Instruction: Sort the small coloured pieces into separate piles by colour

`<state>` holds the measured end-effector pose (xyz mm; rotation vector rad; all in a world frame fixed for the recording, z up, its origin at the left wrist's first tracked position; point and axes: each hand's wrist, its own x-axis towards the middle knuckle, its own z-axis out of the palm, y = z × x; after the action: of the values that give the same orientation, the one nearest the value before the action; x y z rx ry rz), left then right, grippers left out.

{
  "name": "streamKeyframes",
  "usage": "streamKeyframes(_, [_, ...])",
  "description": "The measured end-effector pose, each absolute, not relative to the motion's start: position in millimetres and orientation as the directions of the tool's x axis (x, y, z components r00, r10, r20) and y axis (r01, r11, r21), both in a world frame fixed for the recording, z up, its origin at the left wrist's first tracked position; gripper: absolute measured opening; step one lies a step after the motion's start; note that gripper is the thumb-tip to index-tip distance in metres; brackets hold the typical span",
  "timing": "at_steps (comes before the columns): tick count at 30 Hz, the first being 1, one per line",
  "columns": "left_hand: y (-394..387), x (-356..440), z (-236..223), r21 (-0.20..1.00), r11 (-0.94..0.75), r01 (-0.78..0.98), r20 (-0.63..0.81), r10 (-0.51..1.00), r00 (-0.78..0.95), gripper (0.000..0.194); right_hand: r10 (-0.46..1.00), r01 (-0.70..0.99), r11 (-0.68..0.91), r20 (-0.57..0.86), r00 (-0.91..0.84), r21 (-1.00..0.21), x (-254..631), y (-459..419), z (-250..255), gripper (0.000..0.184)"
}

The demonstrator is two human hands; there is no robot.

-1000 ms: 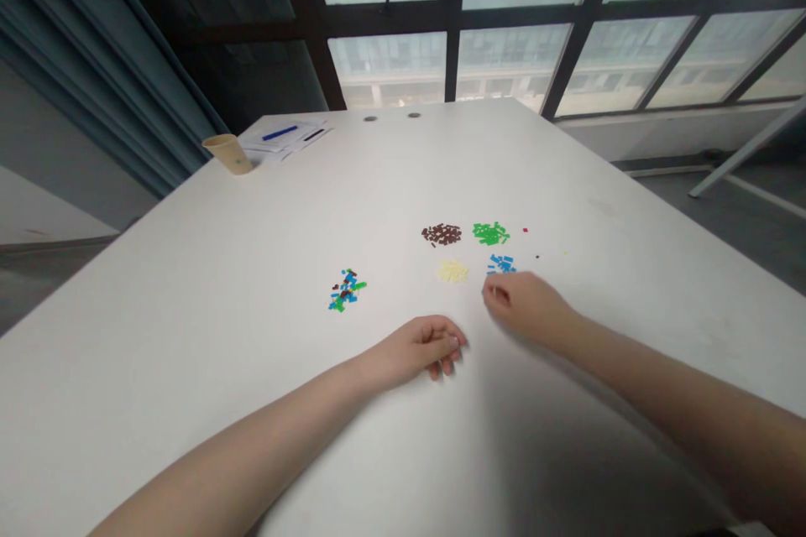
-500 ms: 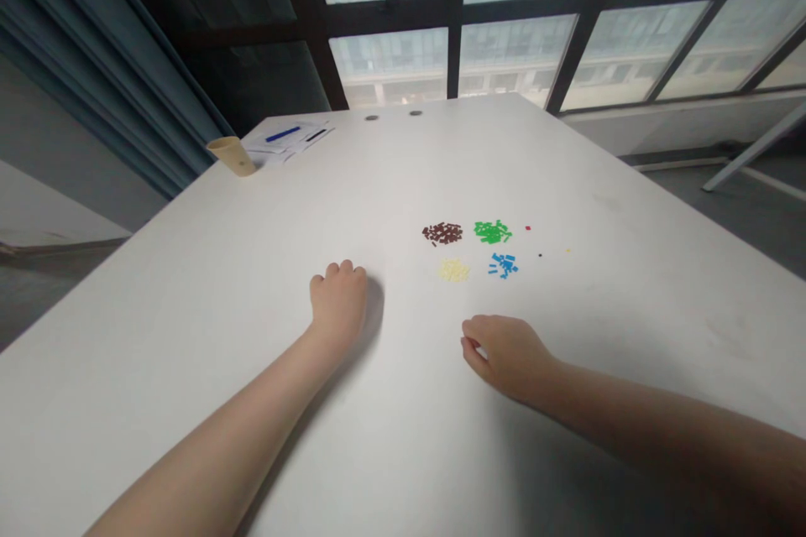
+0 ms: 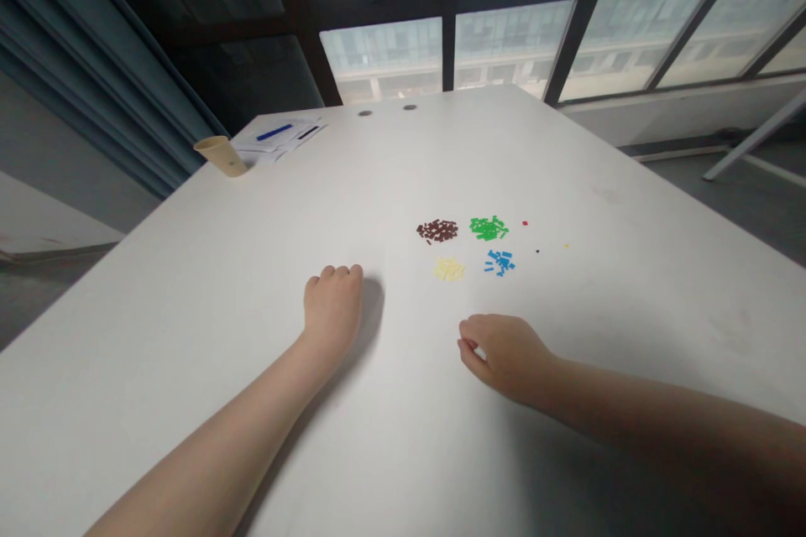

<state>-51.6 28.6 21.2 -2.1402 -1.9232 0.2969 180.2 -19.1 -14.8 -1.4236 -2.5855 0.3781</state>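
My left hand [image 3: 333,304] rests as a closed fist on the white table [image 3: 403,453], knuckles upward, and no object shows in it. To its right, my right hand [image 3: 504,352] is curled closed, with a small gap behind the thumb and nothing visible in it. Beyond the hands lie piles of small flat pieces: dark brown [image 3: 437,231], green [image 3: 488,227], pale yellow [image 3: 449,269] and blue [image 3: 499,262]. The blue and pale yellow piles are nearest my right hand. Neither hand touches a pile.
Right of the piles lie a single red piece [image 3: 525,223], a tiny black piece [image 3: 537,251] and a tiny yellow one [image 3: 567,246]. A tan paper cup [image 3: 222,157] stands at the far left edge, beside papers [image 3: 255,153] with a blue pen [image 3: 274,132] on them.
The view has shifted slightly, so the piles and cup sit a little further left in it. Both hands keep nearly the same pose, and no piece has visibly moved on the table.
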Motion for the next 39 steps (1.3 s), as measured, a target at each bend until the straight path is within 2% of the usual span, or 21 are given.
streamKeyframes(5, [27, -49, 21, -0.284, -0.104, 0.953, 0.036, 0.992, 0.119, 0.031, 0.848, 0.809, 0.507, 0.003, -0.530, -0.298, 180, -18, -13, 0.017])
streamKeyframes(8, [29, -52, 19, -0.205, -0.116, 0.972, 0.081, 0.987, 0.135, 0.031, 0.849, 0.813, 0.504, -0.009, -0.529, -0.290, 179, -19, -12, 0.018])
streamKeyframes(11, [33, -54, 16, -0.003, -0.198, 0.980, 0.124, 0.973, 0.197, 0.029, 0.846, 0.813, 0.507, -0.013, -0.533, -0.284, 179, -19, -10, 0.018])
streamKeyframes(14, [33, -51, 14, 0.302, -0.241, 0.922, 0.097, 0.970, 0.222, 0.025, 0.844, 0.812, 0.511, -0.015, -0.536, -0.280, 180, -19, -9, 0.018])
streamKeyframes(17, [26, -39, 10, 0.585, -0.224, 0.780, 0.063, 0.971, 0.231, 0.023, 0.839, 0.811, 0.518, -0.024, -0.543, -0.272, 180, -19, -8, 0.017])
streamKeyframes(19, [17, -29, 7, 0.701, -0.238, 0.673, 0.082, 0.963, 0.256, 0.021, 0.838, 0.812, 0.519, -0.030, -0.546, -0.266, 181, -19, -8, 0.018])
streamKeyframes(21, [8, -21, 5, 0.758, -0.276, 0.591, 0.133, 0.952, 0.274, 0.020, 0.837, 0.813, 0.521, -0.031, -0.547, -0.261, 181, -19, -9, 0.018])
streamKeyframes(23, [-2, -15, 4, 0.766, -0.332, 0.550, 0.204, 0.938, 0.281, 0.021, 0.837, 0.813, 0.523, -0.028, -0.547, -0.257, 182, -19, -10, 0.019])
streamKeyframes(25, [-9, -12, 7, 0.721, -0.414, 0.556, 0.289, 0.908, 0.302, 0.021, 0.838, 0.813, 0.523, -0.022, -0.546, -0.255, 182, -19, -10, 0.019])
streamKeyframes(30, [-17, -14, 8, 0.460, -0.669, 0.584, 0.471, 0.741, 0.479, 0.020, 0.843, 0.819, 0.521, -0.006, -0.538, -0.242, 180, -19, -9, 0.019])
streamKeyframes(34, [-17, -19, 1, 0.319, -0.787, 0.528, 0.512, 0.612, 0.603, 0.025, 0.844, 0.821, 0.517, -0.014, -0.535, -0.241, 179, -19, -9, 0.020])
streamKeyframes(39, [-17, -21, -2, 0.282, -0.809, 0.516, 0.503, 0.582, 0.638, 0.028, 0.843, 0.798, 0.523, 0.045, -0.536, -0.299, 181, -20, -10, 0.019])
